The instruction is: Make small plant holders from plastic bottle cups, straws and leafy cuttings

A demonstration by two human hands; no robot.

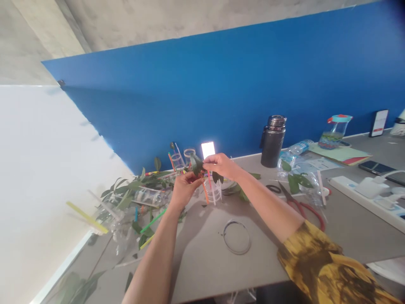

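Yellow sleeve (322,264) behind, right hand (221,165) and left hand (186,190) were together, pinching a leafy sprig (196,164) above the desk (202,253), blue wall (202,93) beyond.

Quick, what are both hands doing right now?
Left hand: closed, holding a leafy green sprig.
Right hand: closed, pinching that sprig too.

A mustard-yellow sleeve (319,264) with dark blotches ends near the right elbow (286,230), leaving the forearm (264,200) and hand (223,165) bare
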